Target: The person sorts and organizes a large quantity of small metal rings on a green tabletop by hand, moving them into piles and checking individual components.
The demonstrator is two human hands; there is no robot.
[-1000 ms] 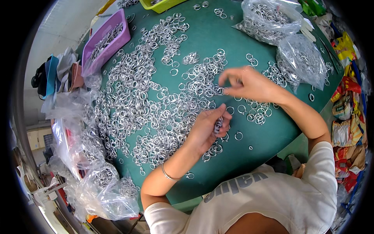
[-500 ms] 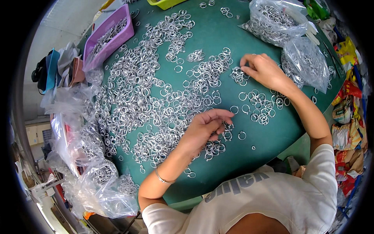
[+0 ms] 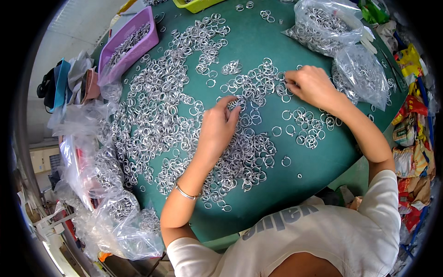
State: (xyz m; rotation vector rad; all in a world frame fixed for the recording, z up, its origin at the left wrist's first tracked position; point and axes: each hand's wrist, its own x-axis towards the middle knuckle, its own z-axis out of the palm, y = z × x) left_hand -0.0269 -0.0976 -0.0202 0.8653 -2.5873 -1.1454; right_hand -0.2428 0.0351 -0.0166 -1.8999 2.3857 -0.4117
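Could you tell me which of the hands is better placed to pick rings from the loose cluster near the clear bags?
Right. The right hand already rests beside that ring cluster; the left hand lies on the middle pile.

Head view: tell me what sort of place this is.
Probably a small workshop bench for sorting or assembling hardware. Hundreds of loose metal rings cover a green table, clear bags of rings sit at the edges, and both hands, left hand and right hand, work in the pile.

We cannot tell whether the right hand pinches a ring, its fingertips buried among the metal rings. The yellow-green tray is cut off at the top edge, and the left hand hides the rings beneath it.
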